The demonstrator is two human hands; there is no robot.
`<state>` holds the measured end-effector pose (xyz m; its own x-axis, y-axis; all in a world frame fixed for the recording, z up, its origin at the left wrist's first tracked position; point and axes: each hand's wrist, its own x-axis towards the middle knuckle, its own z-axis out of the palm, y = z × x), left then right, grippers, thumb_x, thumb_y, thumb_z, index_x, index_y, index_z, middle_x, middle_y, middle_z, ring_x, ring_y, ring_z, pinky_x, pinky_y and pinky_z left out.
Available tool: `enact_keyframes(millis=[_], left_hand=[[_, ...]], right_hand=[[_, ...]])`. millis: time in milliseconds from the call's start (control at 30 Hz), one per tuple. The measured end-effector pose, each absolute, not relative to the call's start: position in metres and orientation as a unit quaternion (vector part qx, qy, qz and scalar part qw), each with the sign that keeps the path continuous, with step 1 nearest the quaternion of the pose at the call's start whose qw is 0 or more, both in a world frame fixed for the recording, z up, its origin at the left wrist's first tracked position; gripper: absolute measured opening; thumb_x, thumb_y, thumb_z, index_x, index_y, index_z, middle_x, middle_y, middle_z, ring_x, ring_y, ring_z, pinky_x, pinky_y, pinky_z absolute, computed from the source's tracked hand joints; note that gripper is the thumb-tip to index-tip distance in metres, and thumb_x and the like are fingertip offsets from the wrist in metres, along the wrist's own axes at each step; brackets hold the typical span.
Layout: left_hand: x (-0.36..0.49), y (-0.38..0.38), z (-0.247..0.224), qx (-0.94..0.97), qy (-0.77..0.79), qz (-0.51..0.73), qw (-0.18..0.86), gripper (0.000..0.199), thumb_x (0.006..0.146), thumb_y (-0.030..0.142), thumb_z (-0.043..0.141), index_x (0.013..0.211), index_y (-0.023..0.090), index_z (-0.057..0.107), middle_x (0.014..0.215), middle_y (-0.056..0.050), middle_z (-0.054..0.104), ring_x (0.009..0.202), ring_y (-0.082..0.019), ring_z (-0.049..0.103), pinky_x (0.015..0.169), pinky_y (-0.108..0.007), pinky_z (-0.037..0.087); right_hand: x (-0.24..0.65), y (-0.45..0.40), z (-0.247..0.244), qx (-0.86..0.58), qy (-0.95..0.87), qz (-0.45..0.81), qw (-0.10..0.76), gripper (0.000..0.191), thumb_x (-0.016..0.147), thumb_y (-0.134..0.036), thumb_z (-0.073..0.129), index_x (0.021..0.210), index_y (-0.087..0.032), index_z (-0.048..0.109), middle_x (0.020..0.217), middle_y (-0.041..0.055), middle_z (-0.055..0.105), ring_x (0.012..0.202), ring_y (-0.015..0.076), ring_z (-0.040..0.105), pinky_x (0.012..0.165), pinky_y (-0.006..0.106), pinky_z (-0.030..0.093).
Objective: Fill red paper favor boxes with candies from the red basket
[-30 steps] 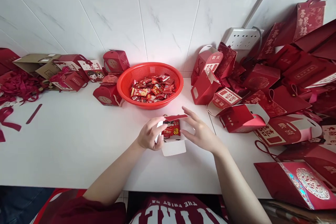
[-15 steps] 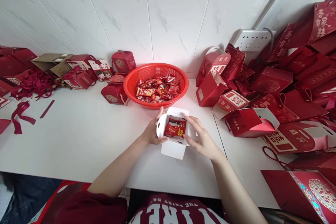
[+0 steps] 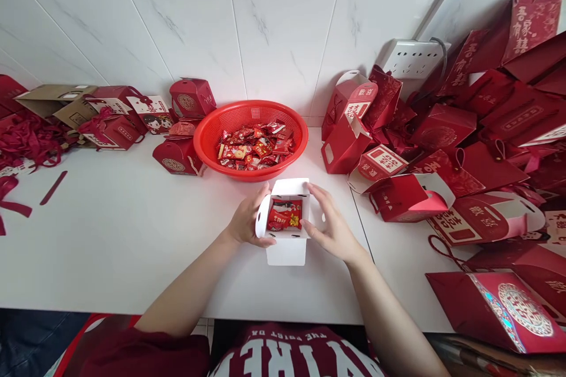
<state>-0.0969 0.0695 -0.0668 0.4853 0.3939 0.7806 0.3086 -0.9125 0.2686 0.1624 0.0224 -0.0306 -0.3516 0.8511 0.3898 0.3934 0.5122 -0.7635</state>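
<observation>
Between my hands stands a small paper gift box (image 3: pixel 286 252), its flaps spread and its white inside facing up. Red-wrapped candies (image 3: pixel 284 215) lie in it. My left hand (image 3: pixel 249 219) wraps the box's left side, thumb at the near corner. On the right side, my right hand (image 3: pixel 332 225) holds the box with fingers at the far corner and thumb on the near right edge. Just beyond the box is a red plastic basket (image 3: pixel 204 156) with many wrapped candies (image 3: pixel 256 144) inside.
Red gift boxes (image 3: pixel 179 153) stand left of the basket, with ribbons (image 3: pixel 33 135) further left. A large pile of red boxes and bags (image 3: pixel 446 129) fills the right side. A white power strip (image 3: pixel 413 59) sits against the tiled wall. Another person's leg (image 3: pixel 35 339) shows at lower left.
The view has shifted slightly to the right, so things appear further left. The box has turned a little and sits straighter; both hands keep their hold on it.
</observation>
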Motion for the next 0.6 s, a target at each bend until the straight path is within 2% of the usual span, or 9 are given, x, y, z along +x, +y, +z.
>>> enact_keyframes(millis=[67, 133, 233, 333, 500, 600], left_hand=[[-0.094, 0.069, -0.062, 0.866, 0.222, 0.447, 0.045, 0.1, 0.084, 0.084, 0.042, 0.161, 0.026, 0.016, 0.137, -0.019, 0.057, 0.113, -0.037, 0.065, 0.086, -0.054, 0.057], [-0.092, 0.069, -0.058, 0.868, 0.245, 0.428, 0.06, 0.11, 0.08, 0.092, 0.032, 0.162, 0.021, 0.016, 0.137, -0.022, 0.055, 0.119, -0.039, 0.06, 0.089, -0.054, 0.054], [-0.092, 0.069, -0.056, 0.876, 0.238, 0.414, 0.072, 0.115, 0.075, 0.097, 0.023, 0.163, 0.024, 0.014, 0.147, -0.022, 0.044, 0.127, -0.039, 0.054, 0.093, -0.052, 0.052], [-0.092, 0.069, -0.06, 0.884, 0.226, 0.402, 0.077, 0.101, 0.082, 0.091, 0.019, 0.162, 0.03, 0.019, 0.158, -0.021, 0.031, 0.127, -0.037, 0.054, 0.096, -0.053, 0.049], [-0.09, 0.067, -0.061, 0.871, 0.269, 0.386, 0.143, 0.08, 0.096, 0.072, 0.027, 0.161, 0.026, 0.026, 0.163, -0.018, 0.023, 0.145, -0.04, 0.034, 0.11, -0.058, 0.039], [-0.089, 0.063, -0.056, 0.867, 0.257, 0.393, 0.169, 0.079, 0.094, 0.073, 0.035, 0.157, 0.026, 0.036, 0.162, -0.018, 0.024, 0.143, -0.04, 0.039, 0.113, -0.06, 0.038]], right_hand=[[0.157, 0.02, -0.034, -0.415, -0.75, 0.268, 0.44, 0.076, 0.095, -0.031, 0.061, 0.159, -0.034, 0.02, 0.163, 0.0116, 0.029, 0.146, 0.0327, 0.039, 0.11, 0.056, 0.047], [0.151, 0.017, -0.038, -0.412, -0.732, 0.282, 0.463, 0.081, 0.095, -0.032, 0.062, 0.16, -0.033, 0.013, 0.167, 0.0128, 0.022, 0.147, 0.0324, 0.039, 0.108, 0.054, 0.05], [0.145, 0.013, -0.041, -0.391, -0.736, 0.318, 0.451, 0.082, 0.098, -0.035, 0.057, 0.162, -0.032, 0.006, 0.17, 0.0114, 0.015, 0.153, 0.0299, 0.028, 0.118, 0.054, 0.04], [0.146, 0.012, -0.041, -0.361, -0.754, 0.337, 0.433, 0.077, 0.101, -0.041, 0.052, 0.162, -0.03, 0.007, 0.171, 0.0093, 0.012, 0.156, 0.0281, 0.019, 0.124, 0.054, 0.03], [0.151, 0.015, -0.039, -0.317, -0.783, 0.334, 0.418, 0.07, 0.102, -0.054, 0.041, 0.161, -0.028, 0.013, 0.169, 0.0099, 0.017, 0.155, 0.0297, 0.021, 0.124, 0.057, 0.028], [0.15, 0.016, -0.038, -0.333, -0.782, 0.312, 0.425, 0.066, 0.101, -0.05, 0.047, 0.158, -0.029, 0.022, 0.167, 0.0102, 0.025, 0.154, 0.0303, 0.025, 0.122, 0.057, 0.031]])
